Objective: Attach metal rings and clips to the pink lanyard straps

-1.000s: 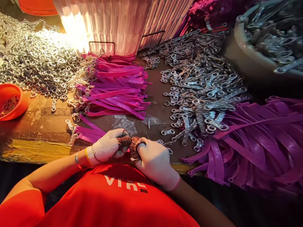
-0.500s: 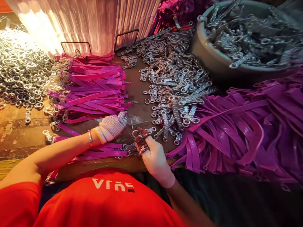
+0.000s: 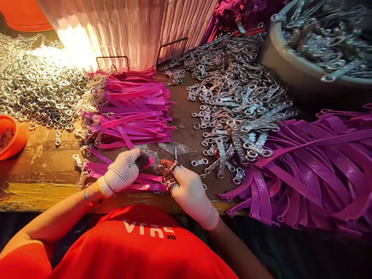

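My left hand (image 3: pixel 122 172), in a white dotted glove with dark-covered fingertips, is closed on a pink strap (image 3: pixel 125 136). The strap's short end pokes out to the right of the fingertips. Just across from it, my right hand (image 3: pixel 186 188) wears a pale glove with brown knitted finger covers. Its thumb and fingers are pressed together; what they hold, if anything, is hidden. A thin curved metal pin (image 3: pixel 176 153) stands up just beyond these fingers. Below both hands lie pink straps (image 3: pixel 151 186) with metal links at their left ends.
Stacked pink straps (image 3: pixel 136 106) lie beyond my hands. Metal links (image 3: pixel 232 97) are heaped to the right, near a full tub (image 3: pixel 279 46) and loose purple straps (image 3: pixel 305 170). Metal rings (image 3: pixel 55 93) and an orange bowl (image 3: pixel 19 141) are left. A corrugated panel (image 3: pixel 130 35) stands behind.
The view has swung left. My left hand has drawn back from the stack's lower edge with a pink strap in it. My right hand has shifted left across the table, closer to it.
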Motion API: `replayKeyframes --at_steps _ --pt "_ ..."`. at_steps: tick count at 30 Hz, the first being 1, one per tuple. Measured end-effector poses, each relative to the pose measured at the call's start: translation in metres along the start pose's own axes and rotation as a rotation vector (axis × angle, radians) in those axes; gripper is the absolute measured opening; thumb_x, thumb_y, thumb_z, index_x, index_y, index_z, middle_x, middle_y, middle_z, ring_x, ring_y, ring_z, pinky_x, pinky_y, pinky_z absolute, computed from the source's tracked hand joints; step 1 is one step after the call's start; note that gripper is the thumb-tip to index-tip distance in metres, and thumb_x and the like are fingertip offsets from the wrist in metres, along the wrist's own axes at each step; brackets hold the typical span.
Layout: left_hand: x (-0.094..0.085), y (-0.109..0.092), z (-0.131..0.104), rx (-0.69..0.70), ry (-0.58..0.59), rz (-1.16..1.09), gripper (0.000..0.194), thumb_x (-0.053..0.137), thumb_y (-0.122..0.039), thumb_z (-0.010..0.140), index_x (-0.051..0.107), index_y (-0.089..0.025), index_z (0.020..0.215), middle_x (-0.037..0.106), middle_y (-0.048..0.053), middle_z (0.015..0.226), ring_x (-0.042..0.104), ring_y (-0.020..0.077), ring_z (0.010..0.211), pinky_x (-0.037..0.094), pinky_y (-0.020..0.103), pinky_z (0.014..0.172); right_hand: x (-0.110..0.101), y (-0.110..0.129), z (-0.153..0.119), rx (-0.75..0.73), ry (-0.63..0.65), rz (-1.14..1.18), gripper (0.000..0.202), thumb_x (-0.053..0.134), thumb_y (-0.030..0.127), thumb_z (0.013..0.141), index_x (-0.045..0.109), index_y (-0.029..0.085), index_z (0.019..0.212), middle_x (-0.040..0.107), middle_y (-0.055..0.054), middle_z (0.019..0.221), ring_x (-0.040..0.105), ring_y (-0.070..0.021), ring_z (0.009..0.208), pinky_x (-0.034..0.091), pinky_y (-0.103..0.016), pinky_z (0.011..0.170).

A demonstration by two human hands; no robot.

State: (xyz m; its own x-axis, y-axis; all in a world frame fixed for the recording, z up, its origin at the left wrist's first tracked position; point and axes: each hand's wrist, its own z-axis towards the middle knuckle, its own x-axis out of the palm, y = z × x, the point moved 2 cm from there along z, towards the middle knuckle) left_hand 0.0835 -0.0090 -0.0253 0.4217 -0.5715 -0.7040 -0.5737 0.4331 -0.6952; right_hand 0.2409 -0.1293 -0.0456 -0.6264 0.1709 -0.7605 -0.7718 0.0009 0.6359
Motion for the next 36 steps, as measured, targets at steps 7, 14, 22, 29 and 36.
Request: replayKeyframes --at_steps 7,14,22,29,36 --pt "0.002 0.005 -0.027 -0.038 0.047 -0.257 0.022 0.051 -0.028 0.094 0.067 -0.015 0.089 0.069 0.003 0.079 0.059 0.0137 0.070 0.044 0.024 0.067 0.012 0.028 0.000 -0.054 0.090 -0.231 0.027 0.048 0.006 0.074 0.068 0.016 0.088 0.070 -0.008 0.082 0.063 -0.0201 0.075 0.044 -0.028 0.069" --pt "0.001 -0.001 -0.045 -0.277 0.222 -0.686 0.037 0.046 -0.053 0.095 0.054 -0.018 0.088 0.050 -0.006 0.052 0.040 0.0084 0.042 0.029 0.020 0.044 0.012 0.048 0.001 -0.070 0.134 -0.463 0.019 0.051 0.007 0.073 0.066 0.017 0.078 0.067 -0.008 0.078 0.056 -0.0174 0.063 0.031 -0.030 0.060" --pt "0.012 0.013 -0.048 0.008 0.130 0.134 0.016 0.048 -0.019 0.087 0.060 -0.017 0.098 0.066 0.008 0.083 0.060 0.0206 0.073 0.043 0.030 0.067 0.020 0.052 0.004 -0.124 0.159 -0.586 0.018 0.051 0.008 0.076 0.066 0.017 0.075 0.067 -0.009 0.076 0.055 -0.0173 0.060 0.027 -0.032 0.057" --pt "0.021 0.030 -0.039 -0.031 0.176 -0.190 0.022 0.046 -0.032 0.094 0.061 -0.017 0.089 0.065 0.002 0.074 0.056 0.0146 0.064 0.042 0.024 0.059 0.025 0.048 0.014 0.052 0.284 -0.510 0.028 0.049 0.008 0.078 0.070 0.013 0.095 0.072 -0.014 0.100 0.065 -0.0230 0.084 0.041 -0.031 0.070" --pt "0.026 0.035 -0.041 -0.013 0.073 -0.187 0.024 0.052 -0.032 0.093 0.064 -0.015 0.081 0.068 0.003 0.076 0.057 0.0146 0.069 0.039 0.024 0.062 0.013 0.051 0.031 0.210 0.651 -0.475 0.032 0.051 0.017 0.085 0.061 0.015 0.115 0.075 -0.012 0.097 0.071 -0.0257 0.089 0.045 -0.030 0.068"
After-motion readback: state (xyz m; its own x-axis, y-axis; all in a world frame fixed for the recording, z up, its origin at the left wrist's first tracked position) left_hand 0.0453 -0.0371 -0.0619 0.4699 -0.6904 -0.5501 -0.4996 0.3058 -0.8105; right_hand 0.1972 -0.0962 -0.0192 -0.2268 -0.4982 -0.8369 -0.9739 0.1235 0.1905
